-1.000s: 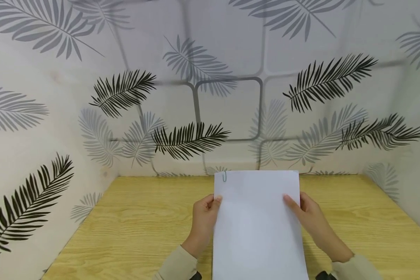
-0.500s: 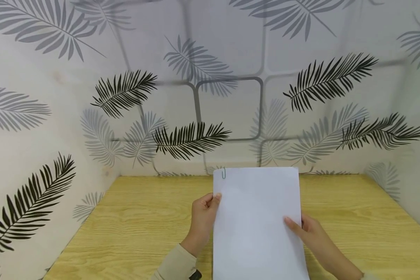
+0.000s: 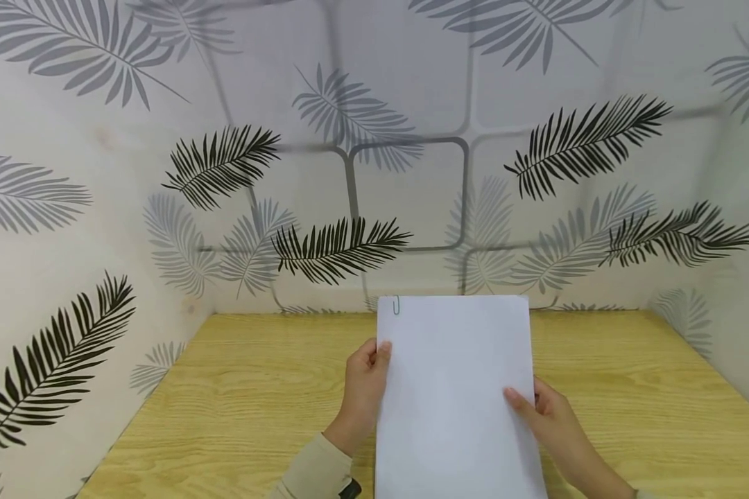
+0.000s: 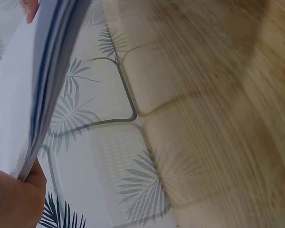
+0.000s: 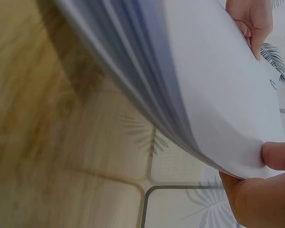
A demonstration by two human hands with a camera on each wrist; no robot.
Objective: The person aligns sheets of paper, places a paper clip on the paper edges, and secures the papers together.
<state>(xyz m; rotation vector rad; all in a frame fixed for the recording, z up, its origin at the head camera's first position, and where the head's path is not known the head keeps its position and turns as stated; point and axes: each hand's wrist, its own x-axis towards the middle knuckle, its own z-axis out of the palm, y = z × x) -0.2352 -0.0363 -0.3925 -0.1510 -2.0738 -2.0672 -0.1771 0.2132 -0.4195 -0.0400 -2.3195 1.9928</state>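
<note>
A stack of white paper [image 3: 452, 388] stands raised over the table, its blank face toward me. A green paper clip [image 3: 396, 305] sits on its top edge near the left corner. My left hand [image 3: 365, 384] grips the left edge, thumb in front and fingers curled behind. On the right edge, a little lower, my right hand [image 3: 555, 423] holds the stack with its thumb on the front face. Several sheet edges of the paper stack [image 5: 137, 66] show slightly fanned and bowed in the right wrist view. The stack's lower end lies out of the head view.
A wood-grain table [image 3: 256, 395] spreads beneath the hands. Behind it and at both sides rise pale walls [image 3: 412, 187] printed with grey and black leaves. The table's back edge meets the wall just behind the stack.
My right hand has slid down the right edge of the stack. The stack's top has risen slightly and shifted a little left. My left hand keeps its grip.
</note>
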